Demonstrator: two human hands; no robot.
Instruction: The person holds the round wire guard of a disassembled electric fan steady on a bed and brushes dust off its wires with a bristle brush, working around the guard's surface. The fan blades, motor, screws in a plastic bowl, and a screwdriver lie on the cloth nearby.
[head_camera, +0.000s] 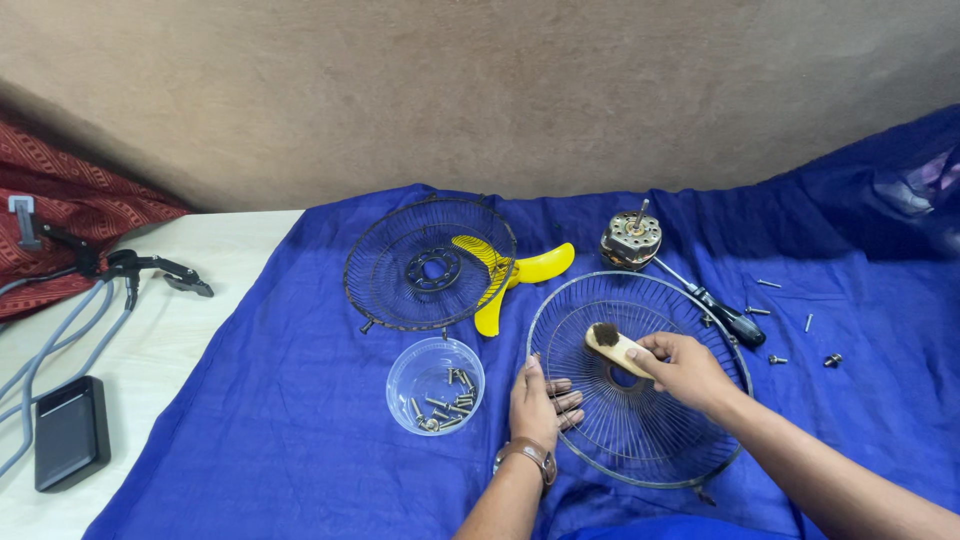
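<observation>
The right hand (683, 368) is closed around the handle of a small wooden brush (617, 349), whose long axis runs from lower right to upper left, its dark bristle head pointing toward the upper left and resting on the wire fan guard (640, 445). That guard lies flat on the blue cloth (290, 420) covering the bench, straight in front of the person. The left hand (541, 402) lies open and flat, palm down, fingers spread over the guard's left rim, holding nothing. Just left of it stands a clear plastic cup of screws (436, 386). Behind lie a second guard (430, 265), a yellow fan blade (515, 275), a motor (631, 241) and a screwdriver (722, 312).
</observation>
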